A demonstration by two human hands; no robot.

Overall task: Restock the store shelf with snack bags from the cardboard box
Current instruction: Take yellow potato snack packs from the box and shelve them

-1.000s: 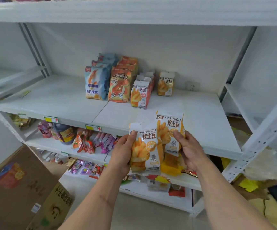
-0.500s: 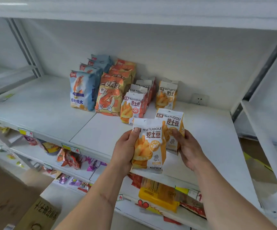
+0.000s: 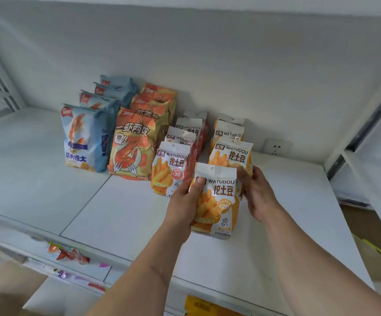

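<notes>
Snack bag (image 3: 217,199) sits pinched in my left hand (image 3: 185,201) above the shelf (image 3: 121,213). My right hand (image 3: 257,192) clasps a second bag (image 3: 230,153) just behind it.

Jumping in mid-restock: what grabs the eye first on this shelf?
The left hand grips a yellow WATUDOU fries bag over the shelf, front and centre. Behind it, the right hand holds a second fries bag at the front of the right-hand row. Blue shrimp bags and orange shrimp bags stand in rows further left.
</notes>
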